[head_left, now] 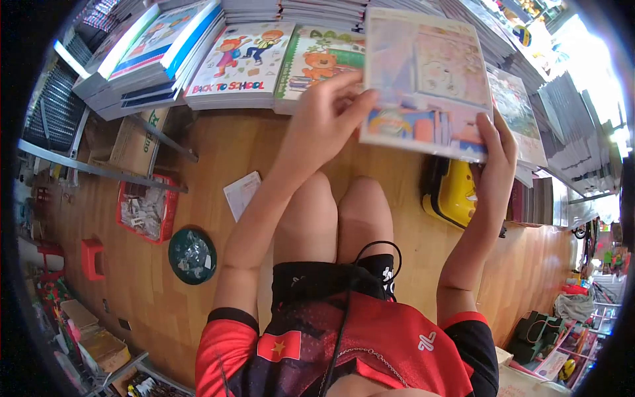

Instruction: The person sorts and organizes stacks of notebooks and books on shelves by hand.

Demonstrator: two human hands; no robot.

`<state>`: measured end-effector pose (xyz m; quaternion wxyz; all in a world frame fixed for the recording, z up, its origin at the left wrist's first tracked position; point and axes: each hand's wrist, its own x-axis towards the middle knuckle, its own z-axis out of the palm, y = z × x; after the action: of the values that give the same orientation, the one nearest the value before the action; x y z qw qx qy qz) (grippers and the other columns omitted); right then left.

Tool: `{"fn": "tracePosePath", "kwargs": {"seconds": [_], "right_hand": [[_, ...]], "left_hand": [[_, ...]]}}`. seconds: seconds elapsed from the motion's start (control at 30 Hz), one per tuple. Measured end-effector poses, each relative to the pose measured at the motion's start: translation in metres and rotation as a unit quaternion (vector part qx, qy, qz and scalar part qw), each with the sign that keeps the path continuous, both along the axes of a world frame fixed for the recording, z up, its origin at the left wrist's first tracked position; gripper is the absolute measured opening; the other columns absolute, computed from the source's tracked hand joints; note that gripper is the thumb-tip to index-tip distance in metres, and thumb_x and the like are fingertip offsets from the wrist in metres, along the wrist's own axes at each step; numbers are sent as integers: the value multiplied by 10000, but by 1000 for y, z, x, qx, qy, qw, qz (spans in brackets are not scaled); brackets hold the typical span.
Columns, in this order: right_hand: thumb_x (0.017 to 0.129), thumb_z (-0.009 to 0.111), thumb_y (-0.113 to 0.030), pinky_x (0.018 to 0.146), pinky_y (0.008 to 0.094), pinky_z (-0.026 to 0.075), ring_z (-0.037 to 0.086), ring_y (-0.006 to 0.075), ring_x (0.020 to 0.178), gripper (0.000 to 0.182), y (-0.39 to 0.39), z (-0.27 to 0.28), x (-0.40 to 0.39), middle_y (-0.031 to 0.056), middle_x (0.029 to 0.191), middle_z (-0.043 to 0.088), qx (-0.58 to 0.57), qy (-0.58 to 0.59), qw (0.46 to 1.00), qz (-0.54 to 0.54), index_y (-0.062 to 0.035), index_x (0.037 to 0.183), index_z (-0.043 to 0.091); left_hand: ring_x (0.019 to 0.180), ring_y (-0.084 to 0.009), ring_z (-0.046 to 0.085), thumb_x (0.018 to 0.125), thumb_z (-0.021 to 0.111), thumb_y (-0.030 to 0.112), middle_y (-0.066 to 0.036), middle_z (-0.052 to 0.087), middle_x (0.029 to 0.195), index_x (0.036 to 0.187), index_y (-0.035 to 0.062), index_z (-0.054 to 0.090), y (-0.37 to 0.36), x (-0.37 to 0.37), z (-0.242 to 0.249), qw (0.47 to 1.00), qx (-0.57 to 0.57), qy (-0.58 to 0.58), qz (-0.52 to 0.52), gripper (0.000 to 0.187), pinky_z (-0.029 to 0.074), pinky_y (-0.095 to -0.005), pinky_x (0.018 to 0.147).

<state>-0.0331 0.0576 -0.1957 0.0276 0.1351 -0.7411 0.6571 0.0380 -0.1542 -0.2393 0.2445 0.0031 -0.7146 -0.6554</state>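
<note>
A notebook (pixel 436 73) with a pastel pink and blue illustrated cover is raised in front of the shelf, cover facing me. My left hand (pixel 331 112) pinches its left edge, the thumb near the front and the fingers partly hidden. At the lower right corner, my right hand (pixel 496 142) grips it with the thumb over the cover. Behind it are stacks of notebooks: a "BACK TO SCHOOL" stack (pixel 239 59) and a bear-cover stack (pixel 321 59) partly covered by my left hand and the held notebook.
More notebook piles (pixel 165 40) line the shelf. A yellow suitcase (pixel 458 192) stands below on the right. On the wooden floor are a white booklet (pixel 241 193), a red basket (pixel 173 205), a green round bin (pixel 192 256) and a red stool (pixel 92 259).
</note>
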Motion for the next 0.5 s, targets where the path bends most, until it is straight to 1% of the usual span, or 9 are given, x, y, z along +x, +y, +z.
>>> {"fn": "tracePosePath", "kwargs": {"seconds": [0.03,0.13,0.17,0.2,0.23,0.3,0.33,0.43,0.5], "right_hand": [[890,537,-241,466,186,408,593,88,610,391,6,-1,-12,58,781,644,39,21,999,-23,33,1169,558],[900,509,-287,496,253,421,573,113,562,392,21,1,-41,78,700,631,187,82,976,-81,36,1102,602],[907,491,-298,495,280,420,567,128,543,395,24,6,-46,88,668,622,259,99,956,-95,39,1071,616],[914,473,-308,495,307,419,562,144,524,405,25,8,-50,99,636,612,330,112,931,-108,43,1040,630],[901,478,-353,556,339,444,611,211,573,434,24,1,-55,158,601,595,317,122,932,-124,26,1038,640],[893,484,-385,599,356,457,629,259,617,446,23,4,-50,153,602,605,348,115,921,-134,-1,1055,642],[889,487,-402,621,364,463,638,283,639,452,20,8,-46,150,603,609,363,113,915,-137,-14,1063,643],[878,496,-438,689,407,467,636,322,727,455,15,15,-29,155,709,633,476,116,856,-167,-67,1102,636],[879,489,-454,724,428,467,625,343,793,460,17,15,-23,165,846,636,482,153,840,-198,-93,1129,626]], "left_hand": [[851,-103,617,872,613,184,-110,659,923,1122,-84,547,3,-19,-6,999,-39,4,-2,371,481,-228,737],[783,-98,630,861,623,191,-100,668,808,1085,-88,558,15,-49,-3,997,-68,-10,39,363,490,-231,693],[677,-91,628,849,634,201,-92,662,728,1051,-94,565,16,-55,-1,991,-114,-1,64,364,494,-229,578],[631,-91,619,850,633,205,-91,658,711,1040,-93,569,17,-58,2,994,-99,-9,47,360,485,-229,540],[586,-91,609,850,633,208,-89,653,694,1029,-93,572,18,-62,6,996,-85,-18,31,355,476,-229,502],[431,-94,549,851,630,218,-68,622,608,1037,-82,587,22,-68,10,996,-75,-25,34,356,431,-236,386],[422,-95,545,850,630,218,-64,613,589,1049,-81,585,22,-72,10,993,-109,-16,53,362,429,-237,388],[400,-97,534,848,629,218,-55,590,543,1084,-79,580,19,-85,7,977,-186,5,101,383,423,-240,393],[393,-97,529,848,626,219,-55,584,528,1106,-77,573,20,-89,4,971,-208,8,121,397,419,-246,394]]}}
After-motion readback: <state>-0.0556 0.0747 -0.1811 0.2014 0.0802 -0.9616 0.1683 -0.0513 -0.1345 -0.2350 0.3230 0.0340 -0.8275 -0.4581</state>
